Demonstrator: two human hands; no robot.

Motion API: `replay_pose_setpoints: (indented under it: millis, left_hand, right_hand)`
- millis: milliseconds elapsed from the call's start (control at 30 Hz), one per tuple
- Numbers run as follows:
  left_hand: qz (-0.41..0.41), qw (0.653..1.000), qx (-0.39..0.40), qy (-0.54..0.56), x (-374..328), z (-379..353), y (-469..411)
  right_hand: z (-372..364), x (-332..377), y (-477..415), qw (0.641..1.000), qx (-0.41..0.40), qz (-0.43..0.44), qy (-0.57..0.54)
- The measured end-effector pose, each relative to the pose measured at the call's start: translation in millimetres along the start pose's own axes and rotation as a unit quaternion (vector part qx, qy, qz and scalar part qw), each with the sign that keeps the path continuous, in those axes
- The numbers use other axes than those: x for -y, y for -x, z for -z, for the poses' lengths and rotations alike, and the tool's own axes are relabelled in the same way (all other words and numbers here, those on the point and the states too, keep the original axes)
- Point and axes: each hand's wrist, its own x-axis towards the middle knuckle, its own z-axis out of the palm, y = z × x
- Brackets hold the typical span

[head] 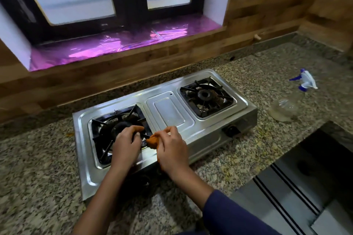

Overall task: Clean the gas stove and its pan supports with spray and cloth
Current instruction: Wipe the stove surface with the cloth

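At the near right corner of the left burner, the left hand lies palm down, its fingers curled over the bars of the left pan support and gripping them. The forearm runs back toward the viewer, bare to the edge of the frame. Just beside it, the right hand pinches a bunched orange cloth between thumb and curled fingers. The cloth touches the right edge of that support, and the wrist leads back into a dark blue sleeve.

Both hands are over the two-burner stainless gas stove, which rests flat on the speckled granite table. Its long axis runs diagonally, from near left to far right, with the front face and a dark knob turned toward the viewer. A raised rectangular panel separates the burners. The right pan support, black and square, is seated over the far burner, untouched.

To the right of the stove, well apart from the hands, is a clear spray bottle with a white and blue trigger head, its nozzle pointing left; whether it stands or lies cannot be told. A steel sink occupies the near right corner. Behind the table, a wood-patterned wall carries a window sill lined with purple foil.
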Motion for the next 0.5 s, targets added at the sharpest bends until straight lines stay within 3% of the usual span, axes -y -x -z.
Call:
replay_pose_setpoints:
  millis: [133, 267, 400, 500]
  left_hand:
    - [-0.021, 1.0, 0.014, 0.011, 2, 4, 3]
    - [-0.035, 0.999, 0.024, 0.001, 4, 4, 6]
    - [-0.064, 0.997, 0.032, -0.016, 7, 4, 9]
    - [-0.083, 0.994, 0.036, -0.06, 8, 4, 11]
  right_hand:
    - [-17, -6, 9, 0.986, -0.033, 0.047, 0.155]
    - [-13, -19, -18, 0.985, -0.035, -0.019, 0.167]
    - [-10, -18, -52, 0.982, -0.014, -0.025, 0.187]
    - [-1, -37, -60, 0.977, -0.057, -0.048, 0.197]
